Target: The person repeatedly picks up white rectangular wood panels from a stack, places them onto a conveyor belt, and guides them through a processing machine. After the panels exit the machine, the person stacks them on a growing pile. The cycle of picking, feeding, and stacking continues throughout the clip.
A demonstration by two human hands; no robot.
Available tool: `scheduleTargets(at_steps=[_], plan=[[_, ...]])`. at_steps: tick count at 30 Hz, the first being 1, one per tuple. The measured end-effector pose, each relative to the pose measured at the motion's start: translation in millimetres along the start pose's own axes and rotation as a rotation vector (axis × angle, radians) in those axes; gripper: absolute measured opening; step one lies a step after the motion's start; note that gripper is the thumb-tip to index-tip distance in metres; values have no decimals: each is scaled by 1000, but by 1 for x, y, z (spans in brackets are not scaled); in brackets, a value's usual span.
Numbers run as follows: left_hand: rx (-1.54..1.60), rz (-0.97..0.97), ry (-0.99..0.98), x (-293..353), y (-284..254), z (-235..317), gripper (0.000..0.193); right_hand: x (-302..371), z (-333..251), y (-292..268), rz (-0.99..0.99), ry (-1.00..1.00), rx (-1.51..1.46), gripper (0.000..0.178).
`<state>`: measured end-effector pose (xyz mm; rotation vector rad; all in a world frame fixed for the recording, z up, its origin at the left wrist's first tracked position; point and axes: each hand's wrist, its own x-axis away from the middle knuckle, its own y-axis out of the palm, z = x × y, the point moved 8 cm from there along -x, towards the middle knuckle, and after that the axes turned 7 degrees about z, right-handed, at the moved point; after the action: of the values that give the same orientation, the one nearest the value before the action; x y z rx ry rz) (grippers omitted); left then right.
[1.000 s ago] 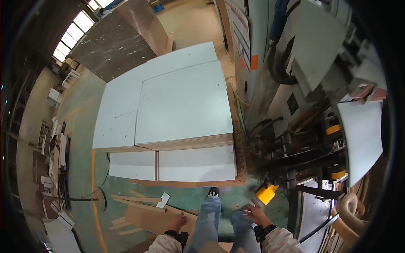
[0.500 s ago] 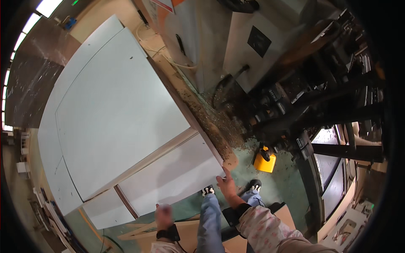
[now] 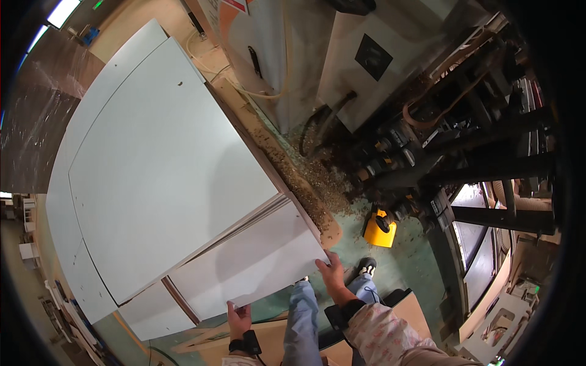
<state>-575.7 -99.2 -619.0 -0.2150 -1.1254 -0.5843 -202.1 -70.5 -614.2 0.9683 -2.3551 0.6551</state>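
A long white panel (image 3: pixel 250 262) lies along the near side of a stack topped by a large white board (image 3: pixel 165 165). At its right near corner my right hand (image 3: pixel 331 274) is closed on the edge, thumb toward the top face. My left hand (image 3: pixel 239 318) grips the near edge further left; its thumb shows beside the edge and the other fingers are partly hidden. A narrow dark gap runs between this panel and the big board. To the left, a smaller white panel (image 3: pixel 155 308) sits apart from it by a brown-edged gap.
Wood chips and dust (image 3: pixel 320 177) cover the floor beside the stack. A yellow container (image 3: pixel 379 230) stands to the right, near dark machinery (image 3: pixel 464 158). Brown boards (image 3: pixel 403 323) lie by my legs. A grey machine cabinet (image 3: pixel 360 67) rises beyond.
The long panel's right corner has shifted slightly toward me, and the gap behind it looks wider. My left hand, blurred before, now holds the near edge. The view has tilted a little.
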Motion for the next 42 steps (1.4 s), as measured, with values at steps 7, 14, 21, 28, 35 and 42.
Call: scheduleTargets(at_steps=[7,14,21,28,35,42], plan=[[73,18,-21,2,-9,-7,33,25,6,-1,-52,377,-501,29],[101,-24,89,-3,-28,25,31,35,-11,5,-319,470,-499,31],[-8,143,84,-5,-47,40,29,34,-24,7,-138,160,-289,49],[-53,89,87,-7,-52,32,35,35,-20,1,-80,223,-281,42],[-114,-104,40,-4,-53,30,37,47,-8,-18,-50,324,-230,41],[-89,-113,-33,11,-43,35,40,70,-30,-23,12,340,-273,44]])
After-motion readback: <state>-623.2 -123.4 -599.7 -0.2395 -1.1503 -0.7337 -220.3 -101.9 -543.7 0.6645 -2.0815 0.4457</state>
